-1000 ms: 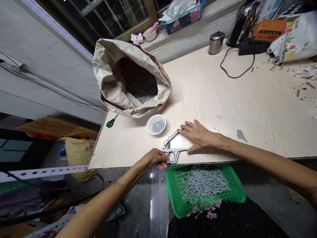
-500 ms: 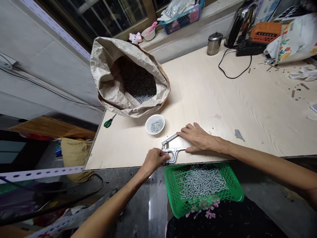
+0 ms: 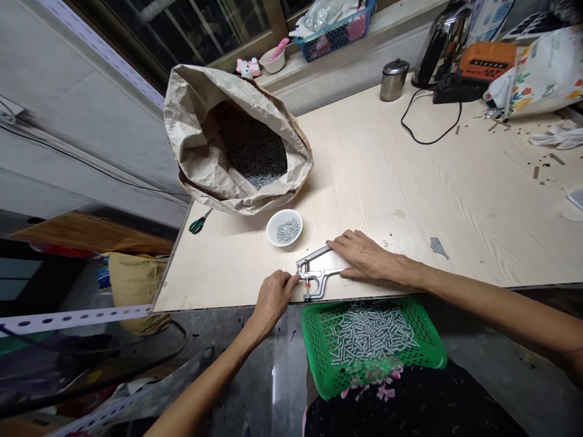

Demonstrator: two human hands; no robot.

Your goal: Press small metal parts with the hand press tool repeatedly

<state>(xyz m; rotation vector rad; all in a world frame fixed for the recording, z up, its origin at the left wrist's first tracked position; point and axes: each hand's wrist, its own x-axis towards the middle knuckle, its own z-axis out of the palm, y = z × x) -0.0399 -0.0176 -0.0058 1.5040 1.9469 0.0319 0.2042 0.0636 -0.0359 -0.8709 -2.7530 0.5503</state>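
Note:
Silver snap-fastener pliers [image 3: 322, 279] lie at the table's front edge, with a spring and a small red part at the jaw. My right hand [image 3: 364, 256] grips the spread handles, fingers on the upper one and thumb at the lower. Beside the jaw, on its left, my left hand [image 3: 274, 296] has its fingers pinched together near the tool; whatever they hold is hidden. Behind the pliers stands a white bowl [image 3: 272, 232] of small metal screw-like pieces. Below the table edge, a green basket [image 3: 320, 358] carries many longer silver screw-like pieces.
A large woven sack [image 3: 195, 164], open towards me, holds dark and silver small pieces. Green-handled scissors [image 3: 197, 225] lie at the table's left edge. Further back are a metal canister [image 3: 394, 80], a kettle [image 3: 439, 45], an orange battery tool [image 3: 487, 60] and a black cord [image 3: 421, 142].
My left hand has drawn back a little to the left from the jaw, uncovering the red part. My right hand stays on the handles.

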